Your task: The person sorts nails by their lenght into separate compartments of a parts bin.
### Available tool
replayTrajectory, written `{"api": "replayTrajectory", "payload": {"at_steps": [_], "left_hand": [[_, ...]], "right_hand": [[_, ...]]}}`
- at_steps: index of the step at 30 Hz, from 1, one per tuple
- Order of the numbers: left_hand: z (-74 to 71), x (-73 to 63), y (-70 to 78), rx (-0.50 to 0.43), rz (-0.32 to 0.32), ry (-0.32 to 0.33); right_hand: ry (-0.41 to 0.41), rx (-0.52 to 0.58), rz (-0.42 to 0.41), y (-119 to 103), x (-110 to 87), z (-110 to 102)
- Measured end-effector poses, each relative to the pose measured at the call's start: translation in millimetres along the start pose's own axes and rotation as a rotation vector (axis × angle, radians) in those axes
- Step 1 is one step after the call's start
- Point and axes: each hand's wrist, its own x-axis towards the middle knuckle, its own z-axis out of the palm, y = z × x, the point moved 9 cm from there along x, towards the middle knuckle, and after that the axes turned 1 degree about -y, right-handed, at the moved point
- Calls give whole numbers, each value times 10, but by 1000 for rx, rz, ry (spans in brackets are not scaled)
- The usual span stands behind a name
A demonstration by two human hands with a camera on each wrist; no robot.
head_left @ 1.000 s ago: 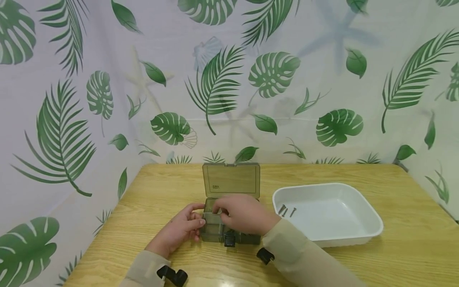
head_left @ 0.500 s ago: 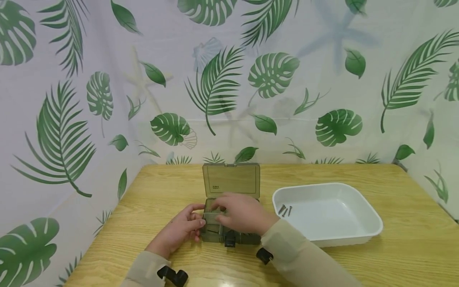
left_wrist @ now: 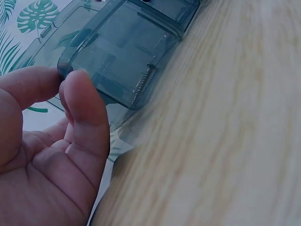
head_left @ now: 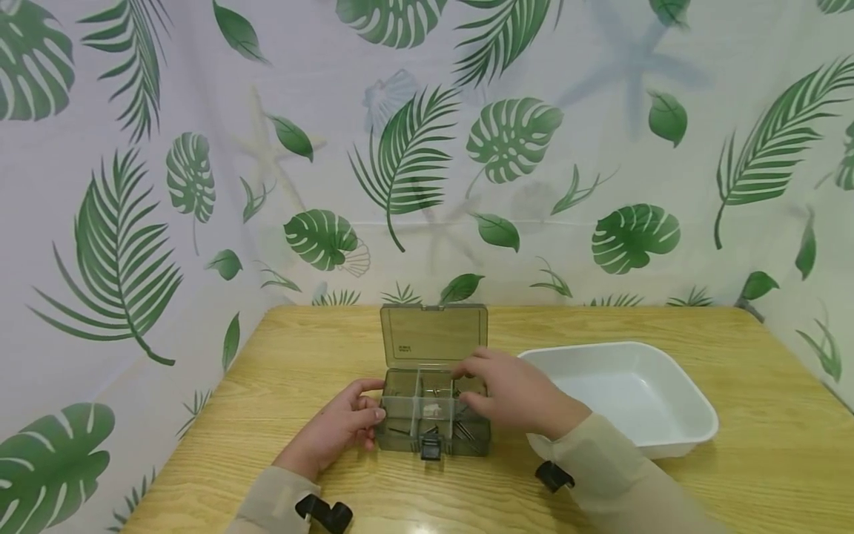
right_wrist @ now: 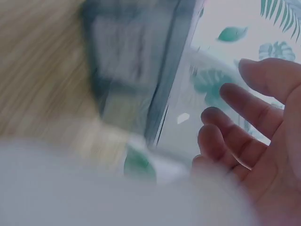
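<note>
A smoky, see-through compartment box [head_left: 395, 446] stands on the table, its lid [head_left: 434, 332] raised at the back. My left hand [head_left: 336, 421] holds the box's left side, thumb at the front corner. Through the wall in the left wrist view, a screw [left_wrist: 143, 84] shows in the near compartment. More screws [head_left: 465, 430] lie in the front right compartment, and a small white piece [head_left: 432, 409] sits in the middle. Over the right end of the box hovers my right hand [head_left: 517, 387]. Its fingers are loosely bent, with nothing between them in the right wrist view [right_wrist: 256, 127].
A white tray [head_left: 702, 408] stands to the right of the box. My right hand and forearm cover its left end. A black latch [head_left: 431, 447] hangs at the box front. Leaf-printed cloth [head_left: 534, 245] rises behind the wooden table [head_left: 320, 341].
My right hand has moved right from the left compartments to the box's right end, uncovering the middle compartments. A dark screw-like piece now lies in the front left compartment. The left hand stays put.
</note>
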Motion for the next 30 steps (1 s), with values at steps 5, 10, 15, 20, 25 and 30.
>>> {"api": "replayTrajectory", "payload": {"at_steps": [5, 10, 15, 20, 25, 30], "left_hand": [[-5, 7, -5, -1, 5, -3], [-6, 13, -19, 5, 3, -1], [-11, 27, -23, 8, 4, 4], [-30, 24, -16, 10, 7, 18], [-35, 10, -7, 18, 9, 17], [-22, 7, 4, 20, 11, 4]], "right_hand": [[36, -14, 38, 381, -201, -139], [28, -34, 102, 796, -413, -255], [-16, -60, 174, 1174, -598, -301], [-72, -62, 161, 1369, -661, -225], [-132, -52, 144, 1385, -638, -94], [-199, -56, 145, 1336, -626, 21]]}}
